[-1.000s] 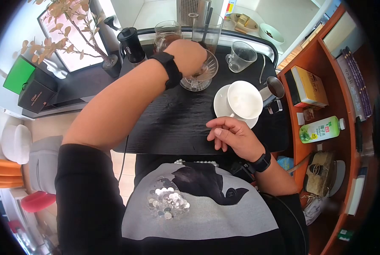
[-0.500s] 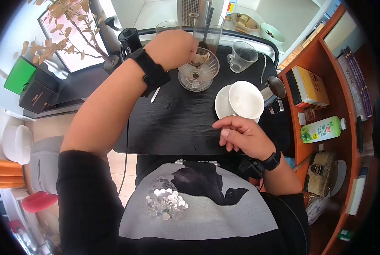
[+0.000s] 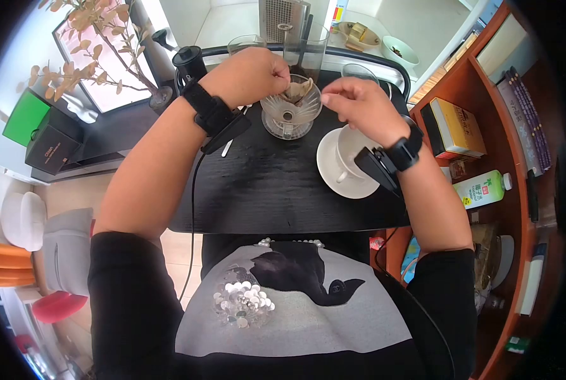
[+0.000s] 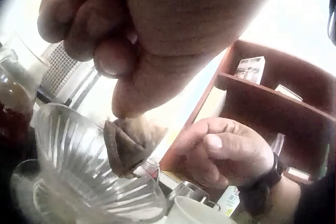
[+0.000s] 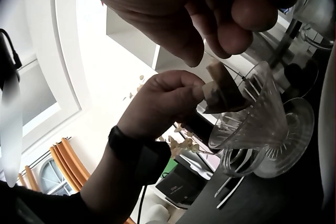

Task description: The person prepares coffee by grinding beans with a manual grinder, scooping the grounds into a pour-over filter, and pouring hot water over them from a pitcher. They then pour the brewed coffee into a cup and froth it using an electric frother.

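"Brown and folded, with the filter (image 3: 297, 93) pinched at which end?"

"By its upper edge, between thumb and fingertips of the left hand (image 3: 250, 75). Clamped firmly enough to hang at the mouth of the glass dripper (image 3: 287, 116)."

"Touching the dripper's ribbed wall?"

"Cannot tell; too close to judge from the head view."

"And with the right hand (image 3: 362, 107)?"

"Raised to the right of the dripper, thumb and fingers bent loosely and apart, holding nothing. Near the filter, with no visible contact."

"Anything nearer the body?"

"Yes, to the near right of the dripper: white cup (image 3: 347, 145) on a white saucer (image 3: 325, 158), partly hidden under the right wrist."

"Behind the dripper?"

"Tall clear container (image 3: 314, 54) just beyond, with something dark inside. Glass mug (image 3: 359, 71) to the far right, mostly covered by the right hand. Black grinder (image 3: 188, 60) to the far left."

"To the dripper's near left?"

"Slim pale handle (image 3: 226, 149), lying flat on the black table (image 3: 264, 190), well apart from the saucer."
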{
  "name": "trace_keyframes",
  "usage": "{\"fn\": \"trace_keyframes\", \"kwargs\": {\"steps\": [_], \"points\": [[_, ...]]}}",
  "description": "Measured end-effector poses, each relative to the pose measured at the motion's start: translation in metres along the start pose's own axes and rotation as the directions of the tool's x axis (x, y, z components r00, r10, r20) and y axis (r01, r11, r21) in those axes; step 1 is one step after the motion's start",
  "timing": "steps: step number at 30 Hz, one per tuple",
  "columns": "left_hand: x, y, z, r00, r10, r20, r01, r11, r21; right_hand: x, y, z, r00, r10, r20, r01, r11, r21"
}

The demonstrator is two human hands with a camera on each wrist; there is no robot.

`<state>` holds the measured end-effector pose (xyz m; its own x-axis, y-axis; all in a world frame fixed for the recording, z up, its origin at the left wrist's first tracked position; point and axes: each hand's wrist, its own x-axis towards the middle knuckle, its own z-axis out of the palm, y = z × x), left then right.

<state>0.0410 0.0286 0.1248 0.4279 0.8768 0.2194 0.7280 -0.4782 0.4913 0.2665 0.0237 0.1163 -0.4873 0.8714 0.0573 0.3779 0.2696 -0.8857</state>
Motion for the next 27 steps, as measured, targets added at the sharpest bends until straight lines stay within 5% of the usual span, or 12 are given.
{"fn": "trace_keyframes", "kwargs": {"steps": [15,27], "points": [[-0.001,-0.008,0.003,0.995,-0.091,-0.036,0.084,0.982,-0.167,0.025,0.009,0.005,1.000,0.009,0.021,-0.005,0.983,-0.182],[-0.006,-0.015,0.011,0.988,0.030,-0.150,-0.024,0.999,0.041,0.025,0.022,0.001,0.998,-0.049,0.026,0.053,0.979,-0.195]]}}
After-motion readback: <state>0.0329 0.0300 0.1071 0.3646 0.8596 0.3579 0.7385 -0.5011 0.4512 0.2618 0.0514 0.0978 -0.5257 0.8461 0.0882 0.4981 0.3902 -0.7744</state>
